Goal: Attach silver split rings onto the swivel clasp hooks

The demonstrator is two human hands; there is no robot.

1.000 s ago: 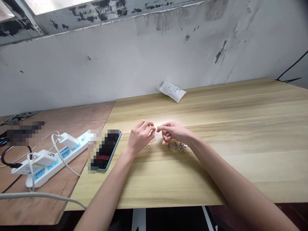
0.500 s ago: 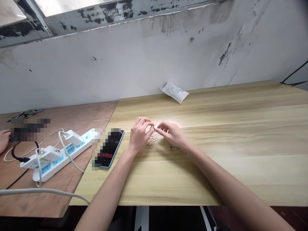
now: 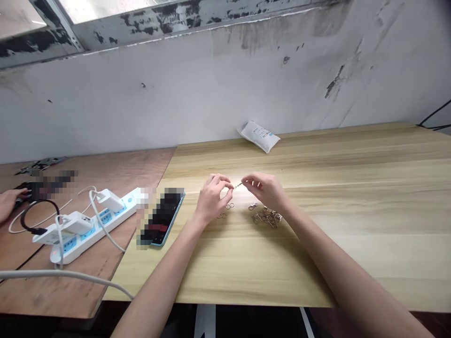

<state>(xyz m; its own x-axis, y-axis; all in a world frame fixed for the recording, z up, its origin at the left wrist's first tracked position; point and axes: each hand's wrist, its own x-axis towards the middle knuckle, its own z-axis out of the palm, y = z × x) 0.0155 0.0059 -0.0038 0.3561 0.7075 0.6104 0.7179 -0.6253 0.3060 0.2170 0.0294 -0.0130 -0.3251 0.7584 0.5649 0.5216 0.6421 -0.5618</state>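
Observation:
My left hand (image 3: pixel 213 199) is closed in a pinch on one end of a small, thin metal clasp (image 3: pixel 238 185), held just above the table. At its other end, the fingertips of my right hand (image 3: pixel 266 190) are pinched shut. The clasp's exact shape is too small to make out. Several metal rings (image 3: pixel 230 205) lie beside my left hand, partly hidden by it. Below my right hand is a loose pile of small metal clasps (image 3: pixel 267 217), with one or two lying slightly apart from it.
A phone (image 3: pixel 162 218) lies left of my left forearm. Farther left, a white power strip (image 3: pixel 97 227) with chargers and cables rests on a brown table (image 3: pixel 105 263). A white packet (image 3: pixel 260 136) sits near the wall. Another person's hand (image 3: pixel 10 202) is at the far left.
My hands have moved slightly apart and to the right, with the clasp now stretched between them. More of the clasp pile shows, while fewer rings are visible.

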